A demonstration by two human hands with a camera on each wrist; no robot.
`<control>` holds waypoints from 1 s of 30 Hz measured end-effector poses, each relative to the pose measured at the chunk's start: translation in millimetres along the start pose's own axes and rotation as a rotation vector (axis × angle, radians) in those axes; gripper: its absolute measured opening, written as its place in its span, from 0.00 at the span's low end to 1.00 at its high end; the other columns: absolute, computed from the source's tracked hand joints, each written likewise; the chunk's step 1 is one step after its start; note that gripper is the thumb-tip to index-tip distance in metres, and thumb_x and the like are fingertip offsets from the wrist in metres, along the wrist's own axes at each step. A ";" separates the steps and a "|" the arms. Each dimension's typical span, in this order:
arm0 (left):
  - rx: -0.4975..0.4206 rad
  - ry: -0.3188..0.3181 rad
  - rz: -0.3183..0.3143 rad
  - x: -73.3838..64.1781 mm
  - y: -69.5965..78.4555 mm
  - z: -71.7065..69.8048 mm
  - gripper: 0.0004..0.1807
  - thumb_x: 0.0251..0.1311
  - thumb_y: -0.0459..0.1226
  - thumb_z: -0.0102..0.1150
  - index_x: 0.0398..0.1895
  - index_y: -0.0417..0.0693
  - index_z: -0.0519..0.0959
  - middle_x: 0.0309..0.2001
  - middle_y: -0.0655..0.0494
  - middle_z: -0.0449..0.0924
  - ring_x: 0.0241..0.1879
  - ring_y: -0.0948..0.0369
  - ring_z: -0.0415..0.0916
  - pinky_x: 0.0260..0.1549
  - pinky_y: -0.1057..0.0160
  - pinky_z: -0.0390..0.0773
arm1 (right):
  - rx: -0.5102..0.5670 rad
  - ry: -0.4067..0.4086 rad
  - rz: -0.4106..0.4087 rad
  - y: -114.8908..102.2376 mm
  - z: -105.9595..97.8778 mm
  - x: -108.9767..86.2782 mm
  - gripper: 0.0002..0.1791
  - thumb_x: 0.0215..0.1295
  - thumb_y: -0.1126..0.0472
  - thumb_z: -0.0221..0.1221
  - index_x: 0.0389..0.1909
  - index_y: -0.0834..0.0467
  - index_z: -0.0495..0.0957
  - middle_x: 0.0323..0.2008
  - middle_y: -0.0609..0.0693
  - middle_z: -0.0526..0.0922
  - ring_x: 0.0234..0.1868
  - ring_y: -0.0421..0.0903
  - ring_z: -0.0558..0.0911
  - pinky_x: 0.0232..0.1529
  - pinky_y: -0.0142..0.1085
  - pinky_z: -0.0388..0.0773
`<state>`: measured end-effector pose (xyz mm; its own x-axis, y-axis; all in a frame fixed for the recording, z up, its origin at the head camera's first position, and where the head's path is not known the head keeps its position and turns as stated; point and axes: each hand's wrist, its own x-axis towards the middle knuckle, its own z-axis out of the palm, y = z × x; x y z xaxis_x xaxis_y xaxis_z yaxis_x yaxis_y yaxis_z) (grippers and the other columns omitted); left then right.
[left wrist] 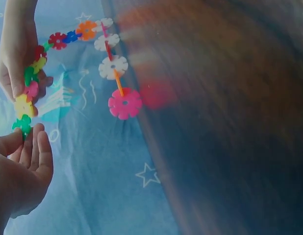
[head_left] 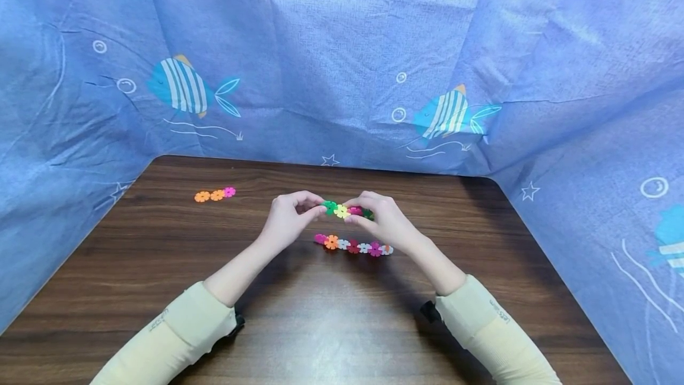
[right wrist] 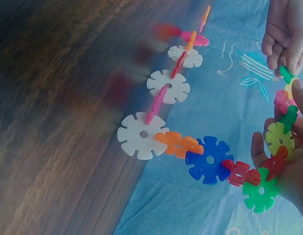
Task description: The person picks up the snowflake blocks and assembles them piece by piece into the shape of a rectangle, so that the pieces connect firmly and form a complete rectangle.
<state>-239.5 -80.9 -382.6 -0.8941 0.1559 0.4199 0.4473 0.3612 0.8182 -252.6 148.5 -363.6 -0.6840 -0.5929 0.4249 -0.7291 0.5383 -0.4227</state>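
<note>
Both hands hold one end of a long chain of flower-shaped interlocking discs. My left hand pinches the green end disc between thumb and fingers. Beside it, my right hand grips the chain at the yellow disc, with thumb and fingers around it. From the right palm the chain runs on through pink, green, yellow and red discs to a blue disc. It then bends back into a row of white, orange and pink discs in front of the hands, seen in the head view.
A short joined row of two orange discs and a pink disc lies on the far left of the brown wooden table. Blue cloth with fish prints hangs behind the table and along both sides.
</note>
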 end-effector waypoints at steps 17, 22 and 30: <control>0.317 0.080 -0.053 21.4 -49.1 -85.1 0.13 0.61 0.41 0.60 0.44 0.42 0.80 0.41 0.47 0.84 0.40 0.52 0.81 0.41 0.53 0.76 | 0.103 -0.024 0.182 4.4 -14.5 -0.2 0.17 0.65 0.57 0.59 0.54 0.55 0.77 0.27 0.48 0.80 0.26 0.43 0.75 0.25 0.32 0.73; 0.387 0.046 -0.076 23.4 -71.7 -112.3 0.15 0.64 0.40 0.57 0.47 0.39 0.78 0.44 0.42 0.82 0.41 0.48 0.80 0.43 0.49 0.75 | 0.142 -0.026 0.226 11.6 -15.9 -2.0 0.24 0.66 0.58 0.58 0.62 0.52 0.69 0.31 0.49 0.83 0.26 0.41 0.77 0.27 0.33 0.72; 0.478 -0.015 -0.128 20.3 -104.1 -151.3 0.19 0.64 0.38 0.56 0.52 0.33 0.73 0.48 0.36 0.78 0.46 0.44 0.78 0.48 0.46 0.71 | 0.377 -0.052 0.299 16.2 -15.2 -5.9 0.31 0.67 0.65 0.55 0.69 0.48 0.59 0.31 0.55 0.82 0.28 0.54 0.83 0.29 0.36 0.81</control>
<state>-300.5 -254.5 -399.8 -0.9430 0.0946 0.3190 0.2757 0.7589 0.5900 -260.7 169.9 -360.8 -0.8533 -0.4799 0.2039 -0.4354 0.4406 -0.7851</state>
